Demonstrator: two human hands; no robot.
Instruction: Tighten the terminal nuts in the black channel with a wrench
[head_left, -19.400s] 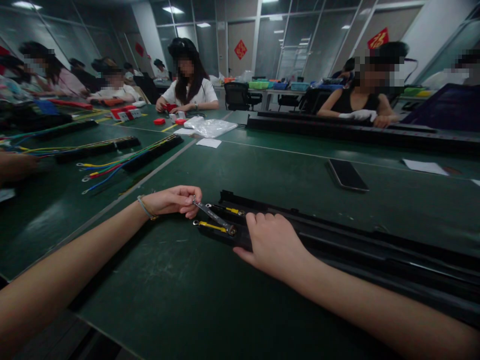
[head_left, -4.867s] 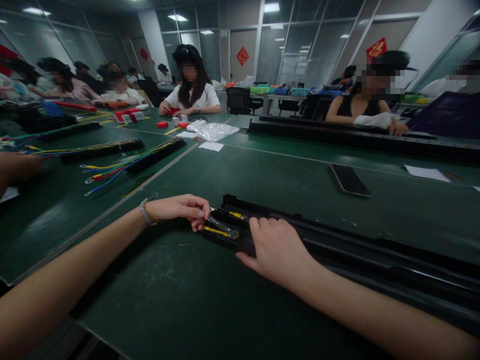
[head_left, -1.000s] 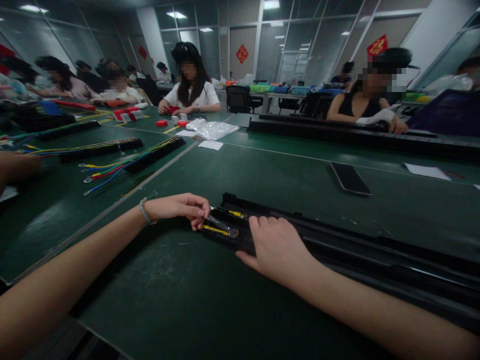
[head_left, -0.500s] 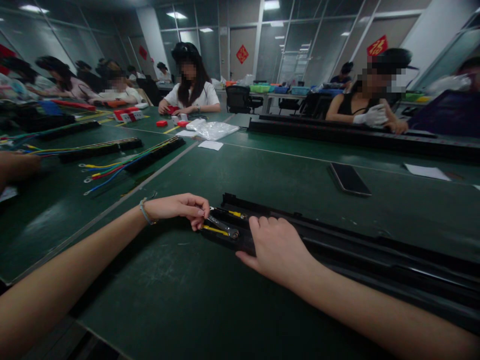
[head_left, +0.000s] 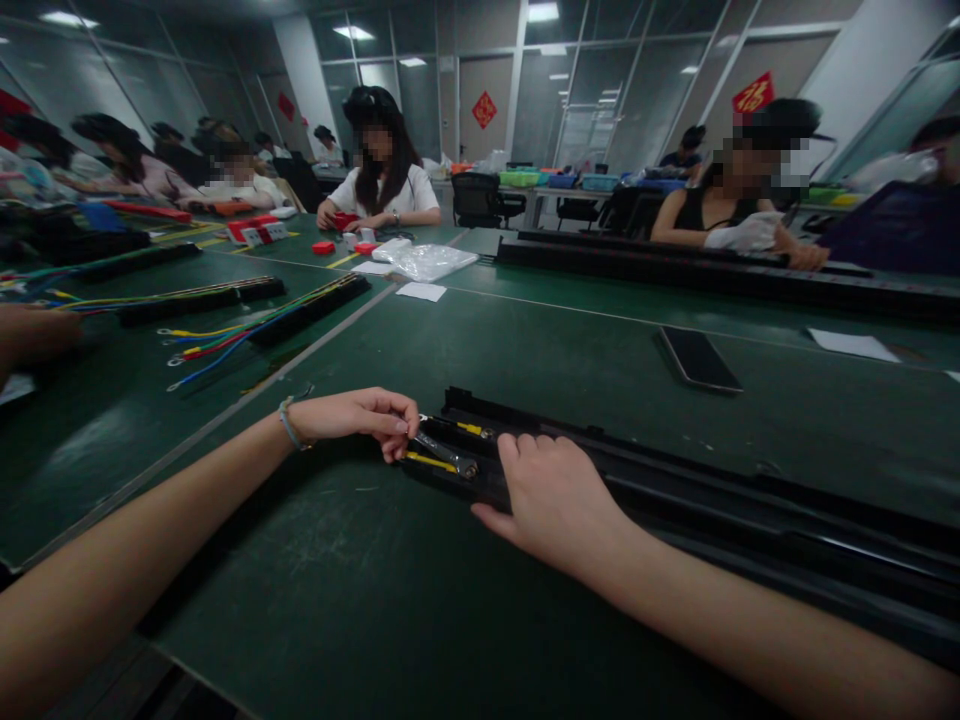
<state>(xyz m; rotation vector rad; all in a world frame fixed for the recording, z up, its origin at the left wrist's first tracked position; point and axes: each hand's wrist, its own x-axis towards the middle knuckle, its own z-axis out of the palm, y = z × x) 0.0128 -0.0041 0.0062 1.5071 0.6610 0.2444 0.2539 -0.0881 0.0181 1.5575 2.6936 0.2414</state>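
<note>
My left hand (head_left: 379, 418) is closed on the end of a dark metal wrench (head_left: 442, 450), pinched between thumb and fingers. The wrench's far end sits over a fastener at the end of a long black rail housing (head_left: 720, 497). Wrapped over that housing, just right of the wrench, is my right hand (head_left: 559, 495), its fingers on the far side and its thumb on the near side. A yellow-sleeved wire terminal (head_left: 471, 429) lies behind the wrench, and a yellow wire (head_left: 429, 461) runs in front of it. The fingers of my right hand hide part of the housing.
A phone (head_left: 699, 358) lies beyond the housing. Wire bundles with ring terminals (head_left: 225, 335) lie at left, near another person's hand (head_left: 34, 335). A plastic bag (head_left: 431, 260) and a paper slip (head_left: 421, 291) lie farther back. Co-workers sit across the green table (head_left: 360, 600).
My hands, the wrench and the housing stay in place. At the right, the co-worker's hands have shifted slightly rightward.
</note>
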